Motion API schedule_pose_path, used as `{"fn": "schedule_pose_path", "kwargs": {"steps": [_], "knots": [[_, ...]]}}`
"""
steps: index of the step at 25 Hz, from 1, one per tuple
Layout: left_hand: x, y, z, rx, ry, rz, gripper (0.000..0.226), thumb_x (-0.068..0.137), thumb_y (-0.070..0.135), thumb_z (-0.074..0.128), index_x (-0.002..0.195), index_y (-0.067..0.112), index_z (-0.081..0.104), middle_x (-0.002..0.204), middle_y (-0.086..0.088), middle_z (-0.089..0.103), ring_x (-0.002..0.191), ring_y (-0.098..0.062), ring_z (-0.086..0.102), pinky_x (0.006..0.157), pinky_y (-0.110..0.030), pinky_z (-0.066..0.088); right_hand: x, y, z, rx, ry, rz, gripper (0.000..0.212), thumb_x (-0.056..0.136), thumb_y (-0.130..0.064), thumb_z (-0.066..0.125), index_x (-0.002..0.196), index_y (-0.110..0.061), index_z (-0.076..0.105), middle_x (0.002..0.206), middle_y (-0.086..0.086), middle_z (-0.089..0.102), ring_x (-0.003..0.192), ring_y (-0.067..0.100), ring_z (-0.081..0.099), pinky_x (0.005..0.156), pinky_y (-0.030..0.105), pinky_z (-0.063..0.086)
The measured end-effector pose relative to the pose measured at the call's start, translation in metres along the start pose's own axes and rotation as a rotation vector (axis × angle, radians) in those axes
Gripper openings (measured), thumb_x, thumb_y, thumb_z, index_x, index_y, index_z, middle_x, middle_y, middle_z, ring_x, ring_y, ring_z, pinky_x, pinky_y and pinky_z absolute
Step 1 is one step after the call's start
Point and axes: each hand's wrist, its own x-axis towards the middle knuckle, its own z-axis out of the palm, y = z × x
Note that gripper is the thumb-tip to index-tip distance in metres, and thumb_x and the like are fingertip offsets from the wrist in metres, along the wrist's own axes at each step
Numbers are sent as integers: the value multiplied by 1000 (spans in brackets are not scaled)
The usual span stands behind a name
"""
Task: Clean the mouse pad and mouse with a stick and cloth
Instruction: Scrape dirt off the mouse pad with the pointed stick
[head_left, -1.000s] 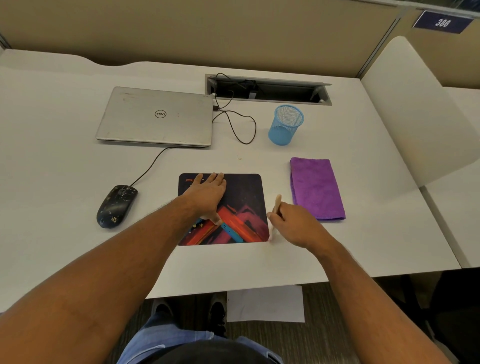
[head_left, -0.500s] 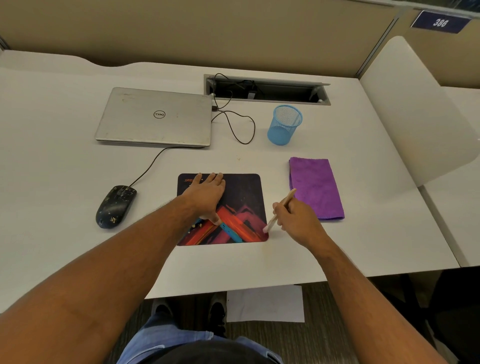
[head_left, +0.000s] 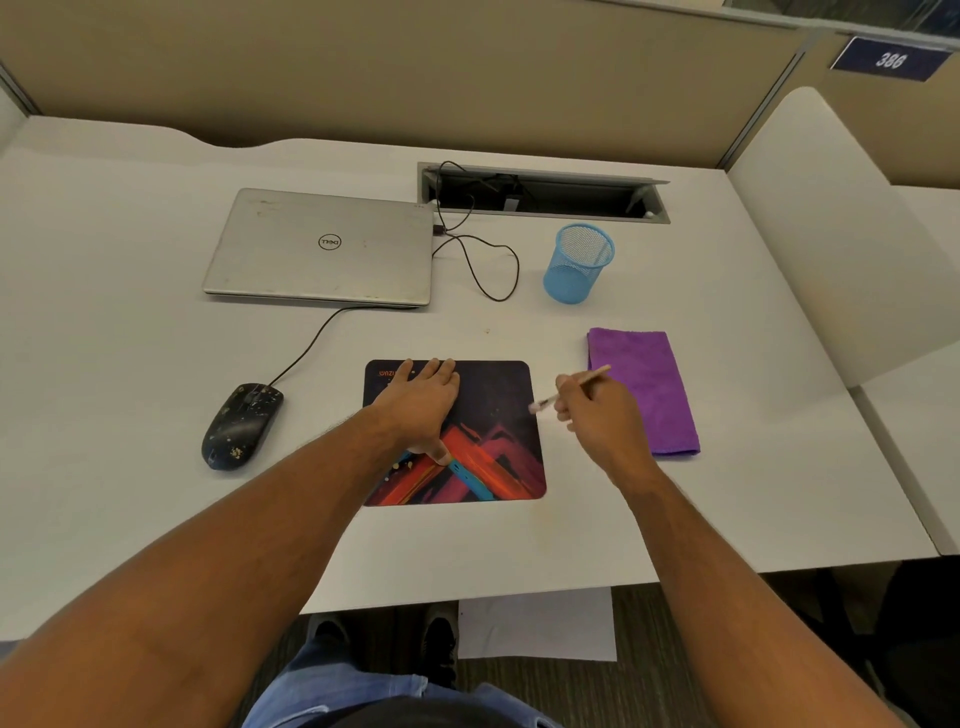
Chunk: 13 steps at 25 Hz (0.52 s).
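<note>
A dark mouse pad (head_left: 498, 431) with red and blue streaks lies in the middle of the white desk (head_left: 130, 467). My left hand (head_left: 421, 402) presses flat on its left half, fingers straight. My right hand (head_left: 597, 415) pinches a thin pale stick (head_left: 571, 387) held slanted, its lower tip at the pad's right edge. A folded purple cloth (head_left: 644, 389) lies just right of that hand. The black speckled mouse (head_left: 241, 426) sits left of the pad, its cable running to the laptop.
A closed silver laptop (head_left: 322, 249) lies at the back left. A blue mesh pen cup (head_left: 579, 262) stands behind the cloth, near a cable slot (head_left: 540, 192). A white divider panel (head_left: 831, 234) rises on the right. The desk's front edge is close to my body.
My right hand lifted the stick from beside the pad's lower right corner and moved it up and forward to the pad's right edge, tilting it flatter. My left hand stayed in place.
</note>
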Motion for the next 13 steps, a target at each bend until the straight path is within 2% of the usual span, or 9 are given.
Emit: {"fn": "schedule_pose_path", "kwargs": {"steps": [2, 4, 7, 9, 10, 11, 13], "knots": [[0, 0, 0, -6, 1, 2, 127, 71, 58, 82, 159, 14, 2, 168, -7, -2, 154, -26, -2, 121, -53, -3, 16, -11, 8, 110, -6, 28, 33, 102, -38, 56, 94, -10, 72, 88, 5, 75, 87, 23, 73, 83, 47, 61], [1, 0, 0, -8, 2, 2, 127, 71, 57, 82, 159, 14, 2, 168, -7, -2, 154, -26, -2, 121, -53, -3, 32, -18, 18, 121, 18, 32, 33, 102, -36, 56, 95, -8, 72, 92, 12, 75, 92, 29, 72, 86, 52, 60], [1, 1, 0, 4, 5, -4, 128, 71, 57, 82, 159, 13, 1, 167, -8, -3, 154, -26, -3, 121, -52, -3, 48, -20, 34, 100, 31, 57, 34, 102, -37, 54, 96, -9, 70, 95, 14, 74, 91, 28, 71, 85, 47, 61], [1, 0, 1, 10, 8, 0, 127, 72, 57, 81, 159, 12, 1, 167, -8, -4, 154, -26, -4, 121, -53, -3, 53, -17, 37, 6, 6, 56, 32, 104, -37, 51, 94, -11, 67, 90, 8, 71, 85, 23, 69, 75, 35, 60], [0, 0, 1, 9, 5, 1, 127, 72, 58, 81, 159, 12, 1, 167, -8, -4, 154, -26, -4, 121, -53, -3, 56, -16, 36, -96, -25, 43, 32, 104, -36, 49, 92, -10, 65, 85, 7, 68, 82, 21, 67, 68, 30, 54], [0, 0, 2, 6, 3, 1, 127, 72, 58, 81, 159, 12, 1, 167, -8, -4, 154, -26, -4, 121, -53, -3, 59, -16, 32, -209, -72, 27, 32, 104, -34, 48, 91, -9, 63, 82, 7, 65, 79, 21, 64, 64, 30, 49], [1, 0, 2, 1, 6, -1, 126, 72, 58, 81, 160, 13, 1, 168, -7, -4, 154, -26, -4, 121, -53, -3, 68, -20, 21, -356, -173, 22, 32, 99, -30, 49, 86, -5, 63, 79, 6, 68, 74, 23, 67, 64, 33, 51]]}}
